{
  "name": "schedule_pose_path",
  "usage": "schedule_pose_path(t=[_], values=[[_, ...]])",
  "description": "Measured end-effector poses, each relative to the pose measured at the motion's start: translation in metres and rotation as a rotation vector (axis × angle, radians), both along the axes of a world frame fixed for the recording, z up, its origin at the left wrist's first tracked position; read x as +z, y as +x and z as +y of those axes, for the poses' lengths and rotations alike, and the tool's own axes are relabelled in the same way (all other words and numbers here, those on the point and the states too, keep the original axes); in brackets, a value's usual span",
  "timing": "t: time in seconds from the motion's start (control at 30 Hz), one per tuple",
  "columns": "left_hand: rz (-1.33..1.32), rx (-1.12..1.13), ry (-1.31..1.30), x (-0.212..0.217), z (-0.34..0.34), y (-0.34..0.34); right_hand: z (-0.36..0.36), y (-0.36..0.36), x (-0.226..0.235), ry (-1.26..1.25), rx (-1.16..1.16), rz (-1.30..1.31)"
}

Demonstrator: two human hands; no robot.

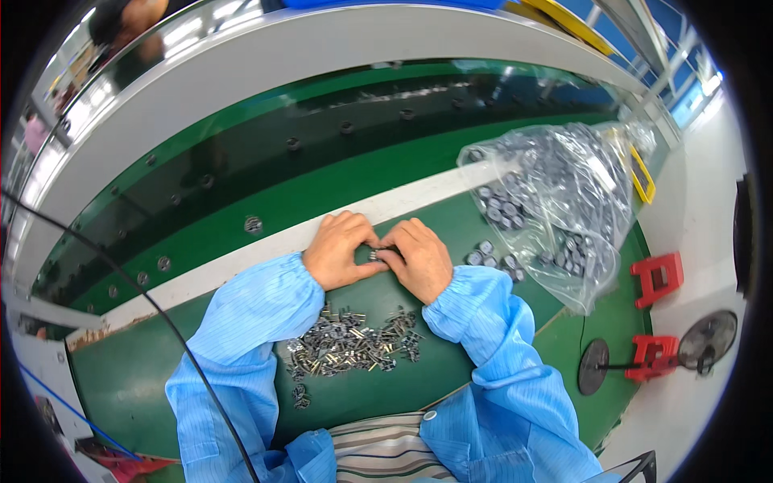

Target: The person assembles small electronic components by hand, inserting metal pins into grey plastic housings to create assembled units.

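Observation:
My left hand and my right hand meet above the green worktop, thumbs and fingertips pinched together. Between them is a small dark part with metallic bits, mostly covered by the fingers, so its exact kind does not show. Just below my hands, between the blue sleeves, lies a loose pile of small dark and brass-coloured metal parts. A few round grey-and-black pieces rest right of my right hand. They sit beside a clear plastic bag full of similar round pieces.
Beyond a pale rail runs a green conveyor belt carrying spaced-out round parts. A black cable crosses on the left. At right stand red stools and a fan. A person is at the far upper left.

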State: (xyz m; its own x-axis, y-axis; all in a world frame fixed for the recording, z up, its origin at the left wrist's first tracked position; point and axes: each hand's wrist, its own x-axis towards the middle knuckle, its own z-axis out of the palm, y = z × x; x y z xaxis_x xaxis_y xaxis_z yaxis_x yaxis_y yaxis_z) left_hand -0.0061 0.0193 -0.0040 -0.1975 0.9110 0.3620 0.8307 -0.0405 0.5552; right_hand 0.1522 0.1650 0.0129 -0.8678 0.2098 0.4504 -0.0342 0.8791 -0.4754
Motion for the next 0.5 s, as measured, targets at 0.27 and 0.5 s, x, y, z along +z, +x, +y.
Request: schedule_pose_path(t=[0.27, 0.5], values=[[0.14, 0.438, -0.022, 0.006, -0.019, -0.068, 0.022, 0.099, 0.025, 0.211, -0.429, -0.125], [0.352, 0.398, -0.163, 0.034, -0.032, -0.078, 0.042, 0.117, -0.027, 0.13, -0.432, -0.274]])
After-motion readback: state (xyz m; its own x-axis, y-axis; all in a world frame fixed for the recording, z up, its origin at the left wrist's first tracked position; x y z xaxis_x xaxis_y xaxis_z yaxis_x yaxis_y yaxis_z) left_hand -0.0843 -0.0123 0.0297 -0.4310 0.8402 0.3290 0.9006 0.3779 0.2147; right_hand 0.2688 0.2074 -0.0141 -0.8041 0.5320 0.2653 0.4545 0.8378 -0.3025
